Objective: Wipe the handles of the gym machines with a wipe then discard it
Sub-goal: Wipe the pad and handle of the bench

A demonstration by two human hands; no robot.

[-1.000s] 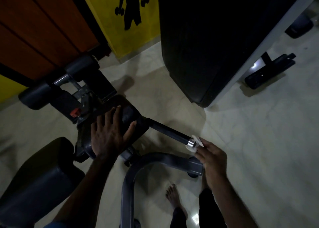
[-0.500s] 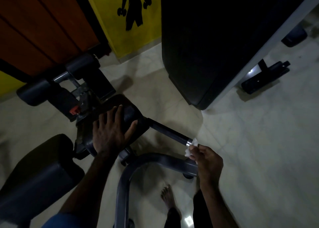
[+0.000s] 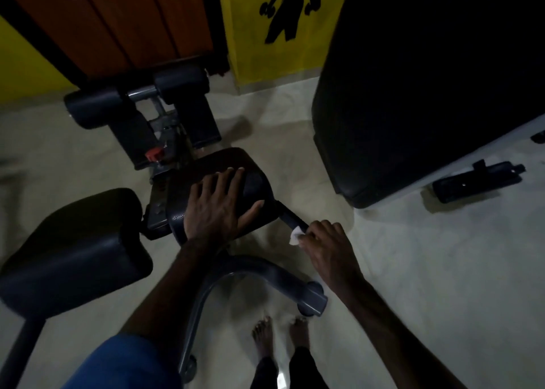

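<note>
Handle = black bar sticking out of the machine's dark pad, only a short stretch visible btwn pad edge and right hand; rest is covered by the hand. Right hand fingers curled round the bar w/ the white wipe pinched against it, a corner of wipe poking out on the pad side of the fingers. Left hand lies flat on top of the pad, fingers straight and spread, thumb along the pad's near edge, holding nothing, prob. just bracing. Step in hand, by my read: wiping the bar lengthwise. To do it well: keep wipe wrapped all the way round the bar, not just on top; firm even squeeze; slide full length incl. the end cap; twist wrist a bit so underside gets covered; left hand should keep the pad from swinging. Risk: wipe is small and bunched, could slip out of the fingers or miss the far side. Long axis of handle: runs diagonally, from pad down and right toward the right hand, free end pointing to the person's right and slightly toward them; end itself hidden under the fingers. Low light, fine detail of grip hard to see. Grey frame tube curves below both hands, bare feet on pale floor under it.
</note>
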